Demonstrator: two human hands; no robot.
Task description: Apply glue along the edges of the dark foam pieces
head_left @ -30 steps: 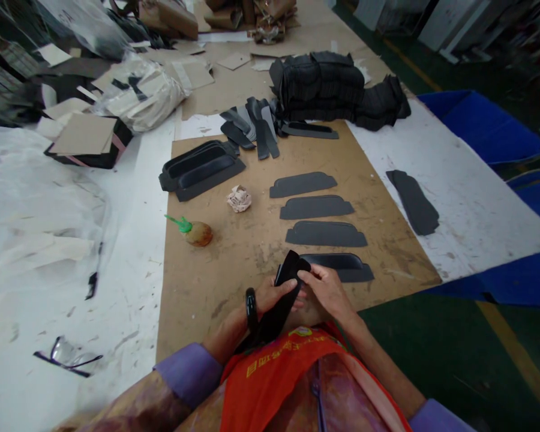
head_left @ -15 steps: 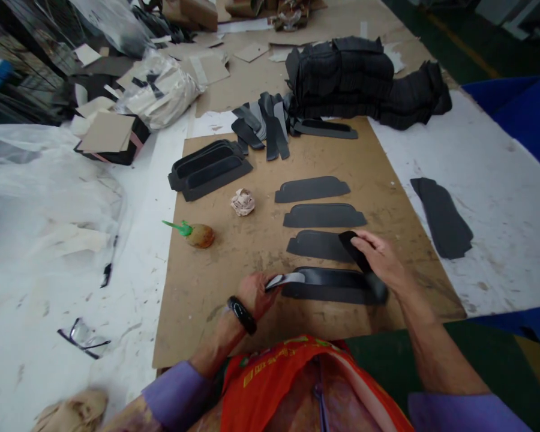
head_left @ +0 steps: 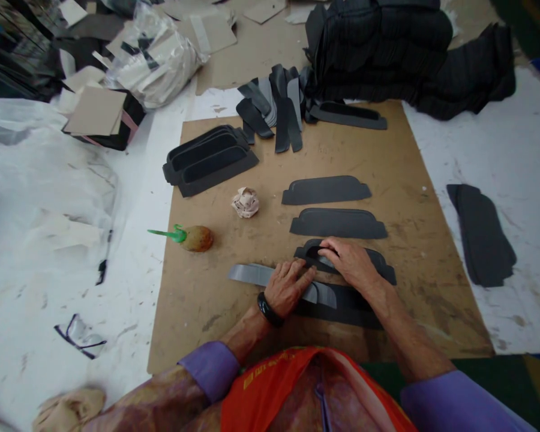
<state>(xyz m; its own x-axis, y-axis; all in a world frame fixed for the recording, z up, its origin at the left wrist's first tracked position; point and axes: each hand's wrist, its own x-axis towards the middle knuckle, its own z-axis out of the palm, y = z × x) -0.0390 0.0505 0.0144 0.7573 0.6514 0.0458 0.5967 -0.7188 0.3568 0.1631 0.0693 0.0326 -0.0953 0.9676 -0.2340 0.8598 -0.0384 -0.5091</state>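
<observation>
A: Hands?
B: Left hand, lower centre: palm-down, fingers loosely extended over grey strips; can't tell if it's gripping. Right hand: half-curled, fingertips at the dark panel, right of centre; hold unclear.
A: Tips?
B: I'd follow the panel's curved edge, press evenly, keep left light so strips don't slide.
A: Room?
B: Tight: upper panel just above, lower panel just below. More room leftward over brown board; mind the bottle.

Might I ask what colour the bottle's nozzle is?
The nozzle is green, clearest in the head view.
</observation>
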